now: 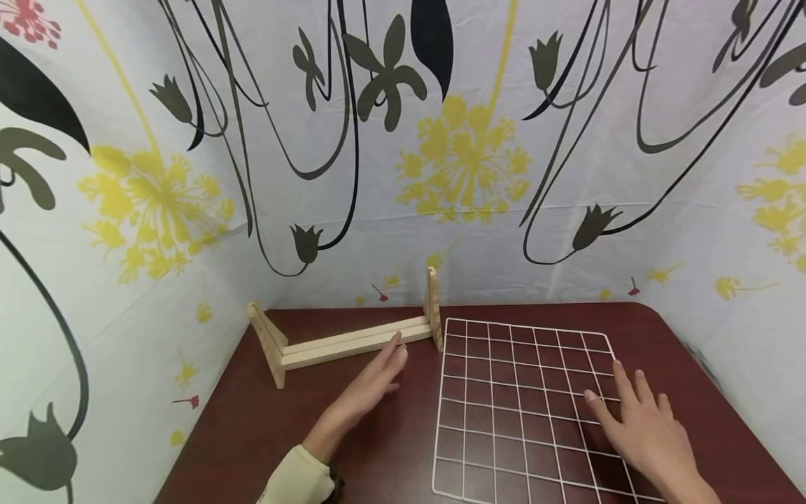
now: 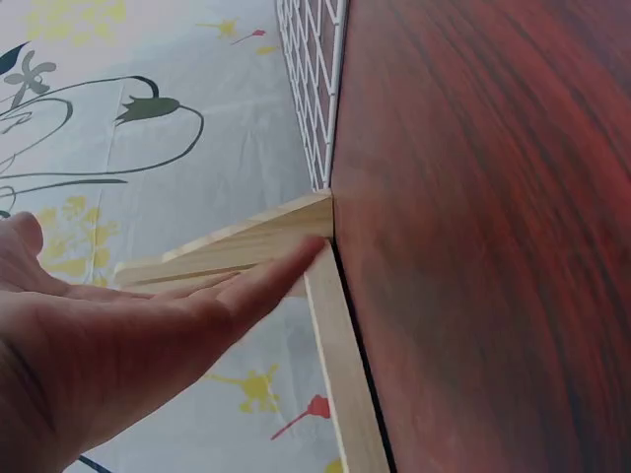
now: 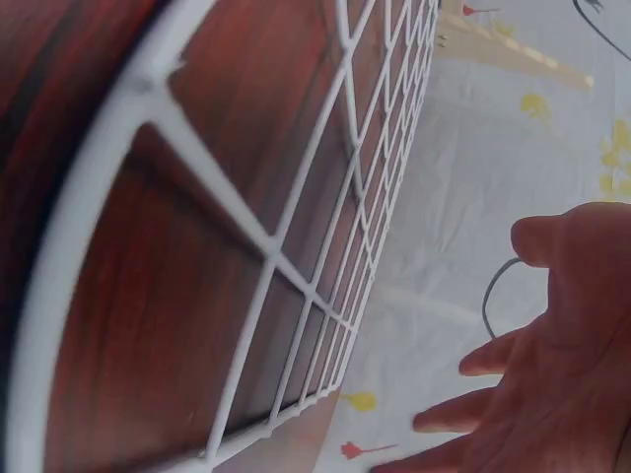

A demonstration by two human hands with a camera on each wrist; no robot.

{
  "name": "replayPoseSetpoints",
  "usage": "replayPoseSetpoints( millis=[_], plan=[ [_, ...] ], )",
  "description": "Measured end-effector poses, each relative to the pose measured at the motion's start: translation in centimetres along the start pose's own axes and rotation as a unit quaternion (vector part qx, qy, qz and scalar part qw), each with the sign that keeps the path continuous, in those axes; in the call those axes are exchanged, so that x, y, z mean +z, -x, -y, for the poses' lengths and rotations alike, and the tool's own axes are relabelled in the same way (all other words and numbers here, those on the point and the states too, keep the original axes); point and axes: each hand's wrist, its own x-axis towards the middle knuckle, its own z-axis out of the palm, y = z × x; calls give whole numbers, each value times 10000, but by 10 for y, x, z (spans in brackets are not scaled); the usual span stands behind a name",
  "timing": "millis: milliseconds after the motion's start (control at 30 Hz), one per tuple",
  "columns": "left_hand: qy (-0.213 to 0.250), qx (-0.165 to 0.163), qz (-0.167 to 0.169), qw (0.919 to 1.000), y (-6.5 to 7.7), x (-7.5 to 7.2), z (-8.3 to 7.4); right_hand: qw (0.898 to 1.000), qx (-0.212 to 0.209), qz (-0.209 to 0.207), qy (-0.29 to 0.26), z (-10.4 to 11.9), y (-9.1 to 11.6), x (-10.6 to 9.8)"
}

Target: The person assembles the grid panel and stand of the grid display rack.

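Observation:
A pale wooden stand (image 1: 359,344), two upright end pieces joined by a low crossbar, sits at the back left of the table. My left hand (image 1: 368,388) has its fingers extended close by the crossbar; in the left wrist view the fingertips overlap the stand's corner (image 2: 296,222). To the right of the stand a white wire grid panel (image 1: 522,413) lies flat on the table. Over its right edge is my right hand (image 1: 651,427), fingers spread and holding nothing. The right wrist view shows the panel's white wires (image 3: 271,246) beside the open palm (image 3: 562,365).
The dark red-brown table (image 1: 239,448) has a rounded back right corner. A white cloth (image 1: 378,175) printed with flowers and leaves hangs behind it and along both sides. The stand's right end piece (image 1: 433,308) stands right beside the panel's back left corner.

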Motion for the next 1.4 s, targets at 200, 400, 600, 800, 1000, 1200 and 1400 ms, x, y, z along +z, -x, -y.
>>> replayPoseSetpoints(
  millis=[200, 400, 600, 800, 1000, 1200, 1400],
  plan=[
    [640, -321, 40, 9974, -12, 2, 4, 9980, 361, 501, 133, -11, -5, -7],
    [1177, -787, -78, 9899, -28, -3, 8, 9987, 360, 324, 182, -18, -10, -12],
    [1018, -1227, 21, 9872, -47, 0, 11, 9987, 426, 150, 222, -29, -21, -13],
    [406, -1526, 233, 9872, -63, 11, 19, 9985, 486, 128, 196, -30, -26, -11],
    [316, -1622, 413, 9854, -74, 22, 21, 9979, 585, 190, 187, -31, -34, -11],
    [254, -1731, 435, 9836, -86, 31, 21, 9967, 679, 416, 158, -39, -41, -10],
    [292, -1773, 327, 9832, -93, 36, 21, 9976, 576, 387, 55, -48, -44, -15]
  ],
)
